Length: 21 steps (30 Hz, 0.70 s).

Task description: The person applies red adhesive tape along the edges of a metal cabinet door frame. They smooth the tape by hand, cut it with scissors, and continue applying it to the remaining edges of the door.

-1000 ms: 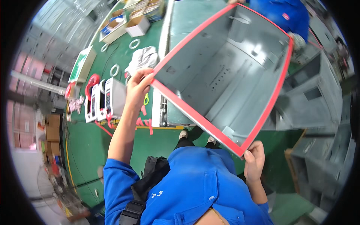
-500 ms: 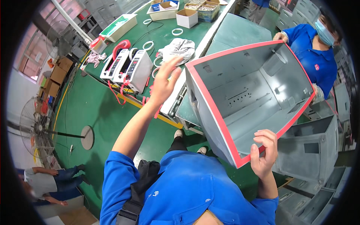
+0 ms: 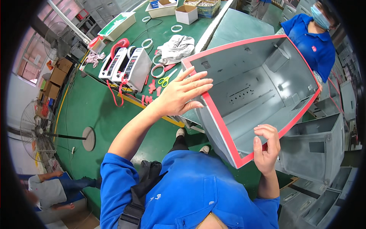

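Observation:
In front of me, a large grey metal box [image 3: 244, 107] is tilted with its open side up, and red tape [image 3: 221, 120] runs along its rim. My left hand [image 3: 182, 93] lies across the left stretch of that rim, its fingers straight and spread. At the near right corner my right hand [image 3: 267, 149] has its fingers bent over the taped edge, the thumb on the near side. Part of the edge under this hand is hidden. Close to my left wrist on the table are yellow-green scissors [image 3: 166, 79] and short red tape pieces [image 3: 152, 87].
Two white tape dispensers [image 3: 135, 70] stand on the green table [image 3: 167, 28], near a grey cloth [image 3: 176, 49] and tape rolls [image 3: 157, 71]. A co-worker [image 3: 312, 42] stands beyond the box. More grey metal boxes [image 3: 310, 150] sit at the right. A standing fan [image 3: 40, 129] is at the left.
My left hand has come right and down from beside the box onto its taped rim, uncovering the scissors. My right hand keeps its place. The co-worker's hand has left the far top corner.

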Available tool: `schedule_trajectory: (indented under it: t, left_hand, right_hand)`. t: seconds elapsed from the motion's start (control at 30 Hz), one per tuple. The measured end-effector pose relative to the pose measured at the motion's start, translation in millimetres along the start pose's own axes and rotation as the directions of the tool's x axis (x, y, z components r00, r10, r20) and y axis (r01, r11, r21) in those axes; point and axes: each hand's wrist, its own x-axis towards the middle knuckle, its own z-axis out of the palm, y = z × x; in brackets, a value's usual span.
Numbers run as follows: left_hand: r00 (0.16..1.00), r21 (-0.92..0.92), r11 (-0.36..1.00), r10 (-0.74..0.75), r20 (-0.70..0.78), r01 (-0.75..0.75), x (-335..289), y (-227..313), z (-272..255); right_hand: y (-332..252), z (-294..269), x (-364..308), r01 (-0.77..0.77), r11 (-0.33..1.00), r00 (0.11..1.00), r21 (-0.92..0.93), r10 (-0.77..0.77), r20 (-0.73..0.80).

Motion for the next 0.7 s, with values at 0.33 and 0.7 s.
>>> schedule_trajectory:
  t: [0.33,0.7]
  left_hand:
    - [0.993,-0.013,0.994,0.111,0.037,-0.110,4.5,35.8,8.4]
    - [0.962,-0.257,0.931,0.224,-0.156,-0.259,-4.4,145.9,57.3]
  right_hand:
    - [2.6,-0.4,0.4,0.011,1.000,0.999,-0.012,-0.011,-0.041]
    - [0.3,2.7,1.5,-0.012,1.000,1.000,0.018,0.012,-0.019]
